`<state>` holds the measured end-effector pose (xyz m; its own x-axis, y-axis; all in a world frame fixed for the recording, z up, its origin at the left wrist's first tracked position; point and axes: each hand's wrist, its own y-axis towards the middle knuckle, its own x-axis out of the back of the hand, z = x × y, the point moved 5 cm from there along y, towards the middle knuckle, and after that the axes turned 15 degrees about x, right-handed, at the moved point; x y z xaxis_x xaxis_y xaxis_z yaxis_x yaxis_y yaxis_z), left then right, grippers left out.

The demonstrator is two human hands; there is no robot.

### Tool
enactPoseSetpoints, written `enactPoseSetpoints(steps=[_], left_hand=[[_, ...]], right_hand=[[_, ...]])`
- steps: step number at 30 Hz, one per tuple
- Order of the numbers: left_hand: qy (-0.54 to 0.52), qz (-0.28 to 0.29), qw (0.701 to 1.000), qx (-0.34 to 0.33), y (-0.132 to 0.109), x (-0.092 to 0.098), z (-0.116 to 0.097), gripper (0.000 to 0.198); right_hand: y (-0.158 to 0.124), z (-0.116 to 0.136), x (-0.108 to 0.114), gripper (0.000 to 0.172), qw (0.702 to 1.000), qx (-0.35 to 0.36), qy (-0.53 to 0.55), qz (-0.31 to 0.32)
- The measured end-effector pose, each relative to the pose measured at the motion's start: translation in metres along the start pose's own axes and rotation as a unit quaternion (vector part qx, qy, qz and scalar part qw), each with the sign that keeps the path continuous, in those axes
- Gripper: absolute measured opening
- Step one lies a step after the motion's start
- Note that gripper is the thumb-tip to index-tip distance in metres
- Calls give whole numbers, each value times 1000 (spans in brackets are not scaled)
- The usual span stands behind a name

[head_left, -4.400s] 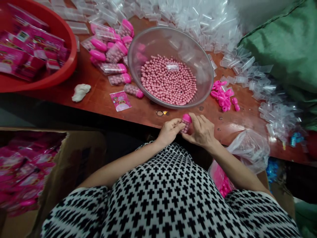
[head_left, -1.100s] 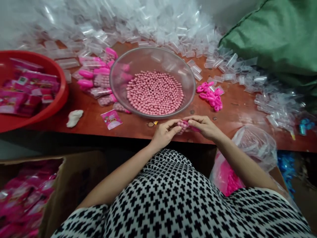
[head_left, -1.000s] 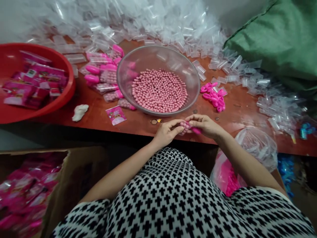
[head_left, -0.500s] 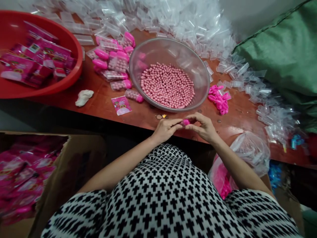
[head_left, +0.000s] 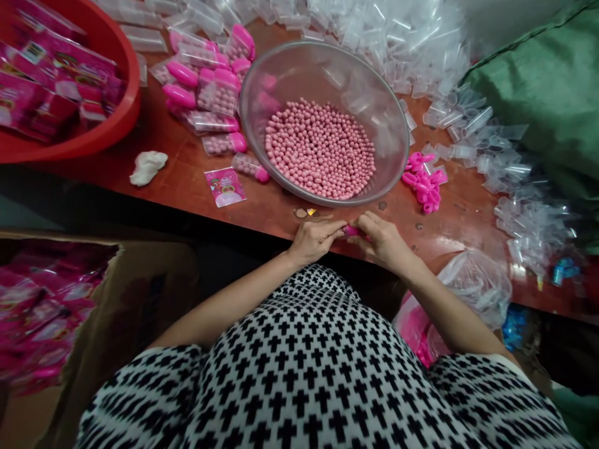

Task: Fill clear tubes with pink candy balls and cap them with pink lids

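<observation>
My left hand (head_left: 314, 238) and my right hand (head_left: 381, 239) meet at the table's front edge, both closed around one small item. Of it I see mainly a bright pink cap (head_left: 350, 231) between the fingertips; the small tube it belongs to is mostly covered by my left fingers. Just beyond my hands stands a translucent grey bowl (head_left: 397, 168) with pink beads (head_left: 321, 149). Loose pink caps (head_left: 425, 182) lie in a heap right of the bowl. Filled tubes with pink caps (head_left: 218, 93) are piled on its left.
Clear empty tubes (head_left: 393, 43) cover the back and right of the table. At left are a red basin (head_left: 126, 93) of pink packets, a white crumpled lump (head_left: 148, 168) and a printed card (head_left: 224, 186). A carton (head_left: 154, 299) and a plastic bag (head_left: 472, 284) are below.
My right fingers have closed further over the pink cap, turning the hand knuckles-up. The tube shows less than before. The camera view has shifted slightly, and the bowl looks nearer.
</observation>
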<state>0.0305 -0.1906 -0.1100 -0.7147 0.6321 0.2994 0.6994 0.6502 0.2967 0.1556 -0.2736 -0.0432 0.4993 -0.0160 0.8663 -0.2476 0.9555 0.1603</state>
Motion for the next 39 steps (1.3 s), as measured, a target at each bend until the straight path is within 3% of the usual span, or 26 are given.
enactPoseSetpoints(steps=[5, 10, 13, 17, 20, 22, 26, 31, 35, 39], left_hand=[[-17, 21, 999, 34, 1, 2, 3, 23], [-27, 65, 994, 88, -1, 3, -2, 18], [-46, 82, 990, 104, -6, 2, -6, 18], [-127, 88, 978, 140, -9, 2, -6, 18], [-227, 83, 950, 196, -9, 3, -6, 28], [-284, 70, 932, 215, -9, 6, -9, 32], [-336, 41, 912, 231, -9, 11, -16, 35], [-312, 40, 923, 222, -12, 9, -15, 33], [-235, 17, 959, 157, -12, 12, -17, 25], [-151, -11, 986, 76, -14, 15, -24, 21]], right_hand=[[10, -8, 2, 16, 999, 10, 51, 16], [8, 5, 0, 16, 999, 24, -33, 35], [8, 12, -1, 20, 997, 48, -28, 47], [8, 14, 9, 28, 997, 45, 55, 11], [1, 16, 23, 40, 990, -18, 132, -50], [-10, 16, 29, 50, 964, -77, 232, -102], [-33, 7, 26, 52, 874, -142, 409, -220], [-39, -6, 5, 42, 819, -191, 474, -260], [-25, -3, -1, 42, 799, -198, 515, -242], [-15, 8, -17, 49, 732, -285, 609, -110]])
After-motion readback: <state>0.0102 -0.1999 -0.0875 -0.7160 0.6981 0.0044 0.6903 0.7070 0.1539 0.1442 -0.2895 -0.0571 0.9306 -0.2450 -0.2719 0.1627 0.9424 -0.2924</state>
